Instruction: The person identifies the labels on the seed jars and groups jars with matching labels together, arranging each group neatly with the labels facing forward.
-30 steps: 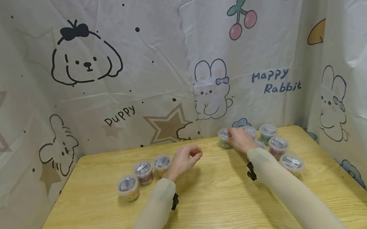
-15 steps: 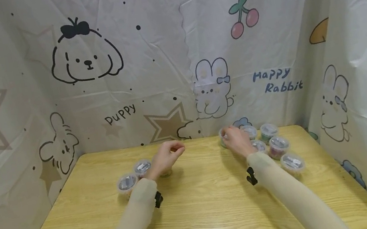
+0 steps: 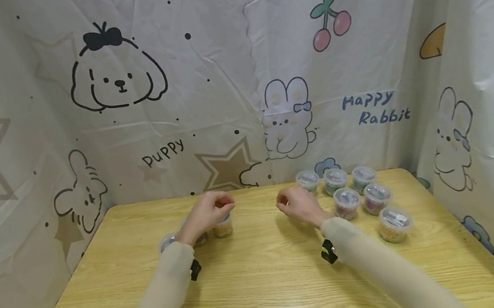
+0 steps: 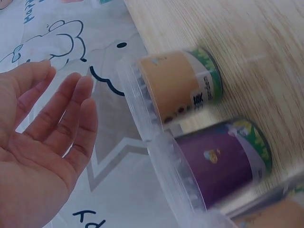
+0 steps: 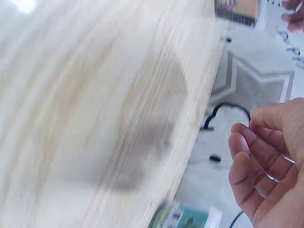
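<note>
In the head view my left hand (image 3: pixel 204 216) hovers over the left row of small lidded tubs, its fingers loosely bent around nothing. An orange-labelled tub (image 4: pixel 173 85) and a purple-labelled tub (image 4: pixel 216 164) stand beside that hand in the left wrist view; another orange tub is partly cut off there. My right hand (image 3: pixel 301 203) hangs above the table left of the right group, also holding nothing, thumb and fingertips close together. Nearest to it is the back-left tub (image 3: pixel 307 180), whose label shows as green in the right wrist view.
The right group has more green-labelled tubs (image 3: pixel 335 180) at the back, purple tubs (image 3: pixel 347 202) in the middle and an orange tub (image 3: pixel 395 224) in front. They stand on a wooden table (image 3: pixel 268 281). A printed curtain (image 3: pixel 214 72) encloses its back and sides.
My right hand has left the back-left tub and moved left and towards me. My left hand has moved left over the left row, uncovering the orange tub at its right end.
</note>
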Motion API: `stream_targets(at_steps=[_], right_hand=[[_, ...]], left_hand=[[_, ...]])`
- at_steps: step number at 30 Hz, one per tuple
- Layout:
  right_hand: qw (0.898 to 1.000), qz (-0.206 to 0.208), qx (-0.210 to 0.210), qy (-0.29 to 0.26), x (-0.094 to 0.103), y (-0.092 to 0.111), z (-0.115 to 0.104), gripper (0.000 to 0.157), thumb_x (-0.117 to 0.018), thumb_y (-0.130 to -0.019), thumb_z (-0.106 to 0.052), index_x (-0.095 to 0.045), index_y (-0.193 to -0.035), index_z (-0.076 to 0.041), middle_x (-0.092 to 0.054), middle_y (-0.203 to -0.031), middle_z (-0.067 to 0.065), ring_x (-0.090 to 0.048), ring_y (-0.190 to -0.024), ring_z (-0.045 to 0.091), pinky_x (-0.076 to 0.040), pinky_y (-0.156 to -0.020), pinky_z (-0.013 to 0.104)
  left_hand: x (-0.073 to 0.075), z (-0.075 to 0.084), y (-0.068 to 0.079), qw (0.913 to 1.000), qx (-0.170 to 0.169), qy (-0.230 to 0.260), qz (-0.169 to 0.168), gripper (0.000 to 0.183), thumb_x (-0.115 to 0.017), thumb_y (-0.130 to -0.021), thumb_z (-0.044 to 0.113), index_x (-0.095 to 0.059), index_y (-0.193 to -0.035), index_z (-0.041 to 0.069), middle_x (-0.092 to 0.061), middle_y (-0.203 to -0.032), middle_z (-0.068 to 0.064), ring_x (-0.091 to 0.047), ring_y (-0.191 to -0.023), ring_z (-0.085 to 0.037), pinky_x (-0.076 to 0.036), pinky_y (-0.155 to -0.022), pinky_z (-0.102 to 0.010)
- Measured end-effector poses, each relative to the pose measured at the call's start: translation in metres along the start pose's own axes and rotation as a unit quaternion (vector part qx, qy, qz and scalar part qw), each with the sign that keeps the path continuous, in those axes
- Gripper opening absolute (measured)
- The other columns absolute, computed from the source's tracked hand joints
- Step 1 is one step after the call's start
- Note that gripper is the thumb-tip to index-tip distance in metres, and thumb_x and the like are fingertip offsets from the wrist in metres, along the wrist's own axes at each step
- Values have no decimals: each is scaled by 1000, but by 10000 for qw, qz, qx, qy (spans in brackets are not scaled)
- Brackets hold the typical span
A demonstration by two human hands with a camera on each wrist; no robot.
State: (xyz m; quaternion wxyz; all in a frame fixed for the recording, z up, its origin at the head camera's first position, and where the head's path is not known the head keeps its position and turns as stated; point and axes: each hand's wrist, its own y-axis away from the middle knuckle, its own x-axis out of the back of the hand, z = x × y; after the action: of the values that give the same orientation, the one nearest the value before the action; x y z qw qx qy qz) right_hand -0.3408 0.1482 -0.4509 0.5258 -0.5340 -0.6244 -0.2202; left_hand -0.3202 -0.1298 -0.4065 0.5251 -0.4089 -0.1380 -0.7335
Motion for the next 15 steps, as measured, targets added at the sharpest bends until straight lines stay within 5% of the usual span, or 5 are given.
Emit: stream_targets(at_steps=[8, 15], right_hand=[[9988, -235, 376, -191, -14, 3, -28, 6, -69, -89, -20, -71, -84, -18, -70, -80, -6, -60, -70, 6, -51, -65, 28], [9978, -329, 529, -226, -21, 2, -47, 8, -67, -90, -22, -72, -85, -19, -70, -81, -7, -60, -72, 6, -50, -65, 27]], left_hand=[[9, -2, 5, 9996, 33, -141, -233, 13, -65, -96, 18, -71, -104, 11, -71, -101, -3, -65, -91, -15, -55, -83, -38], [16, -6, 9, 9980, 539, -192, -264, 18, -66, -95, 20, -71, -107, 7, -70, -106, -6, -63, -101, -24, -53, -89, -44]])
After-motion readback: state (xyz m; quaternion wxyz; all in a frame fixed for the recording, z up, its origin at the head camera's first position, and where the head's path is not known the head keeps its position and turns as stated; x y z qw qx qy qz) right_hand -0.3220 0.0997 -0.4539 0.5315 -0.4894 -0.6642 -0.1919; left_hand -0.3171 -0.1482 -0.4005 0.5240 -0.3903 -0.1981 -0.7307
